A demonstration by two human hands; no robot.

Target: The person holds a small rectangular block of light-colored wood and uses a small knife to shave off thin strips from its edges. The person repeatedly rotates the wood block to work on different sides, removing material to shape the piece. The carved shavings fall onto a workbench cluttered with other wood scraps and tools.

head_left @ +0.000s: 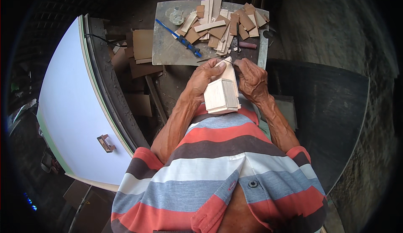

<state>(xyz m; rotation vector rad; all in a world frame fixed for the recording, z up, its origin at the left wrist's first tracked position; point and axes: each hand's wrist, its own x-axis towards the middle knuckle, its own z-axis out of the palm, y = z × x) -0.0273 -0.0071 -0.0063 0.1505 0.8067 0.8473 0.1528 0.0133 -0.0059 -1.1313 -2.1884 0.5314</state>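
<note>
A small box of pale wood, with a longer narrow back board rising past it, is held in front of my belly. My left hand is closed on the upper left edge of that board, thumb over its face. My right hand is closed at the board's right edge, near its tip. A thin dark sliver shows by its fingertips, too small to name, and the palm side is hidden. Beyond my hands, a blue bar-shaped tool with a dark clamp-like part lies on the worktable.
Loose wood and brown board pieces are heaped on the table, near a clear round dish and a reddish stick-like piece. A large white panel with a handle stands at left; a dark board leans at right. Brown offcuts lie left of the table.
</note>
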